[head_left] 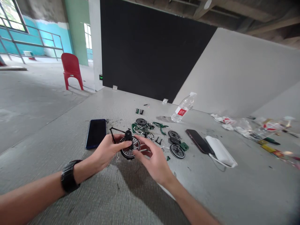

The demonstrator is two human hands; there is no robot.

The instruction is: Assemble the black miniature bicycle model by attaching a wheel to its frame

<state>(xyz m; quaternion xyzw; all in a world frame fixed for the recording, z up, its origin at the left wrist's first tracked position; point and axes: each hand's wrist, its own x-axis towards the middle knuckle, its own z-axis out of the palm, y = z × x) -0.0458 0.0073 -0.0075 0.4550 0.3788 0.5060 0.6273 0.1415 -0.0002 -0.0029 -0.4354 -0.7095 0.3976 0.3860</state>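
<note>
Evidently, the left hand (106, 150) gripped a black bike part (128, 135) while the right hand (153, 158), just beside it, held the wheel (130, 152); light, even pressure seemed wisest.

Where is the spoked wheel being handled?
In the head view, the spoked wheel is left of centre, between the left hand and right hand, right of the blue-edged phone.

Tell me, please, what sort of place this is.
Probably the inside of an unfinished or disused building, though its purpose is unclear. The floor looks like grey concrete, the ceiling is rough, and the blue paint ends in a ragged edge.
</note>
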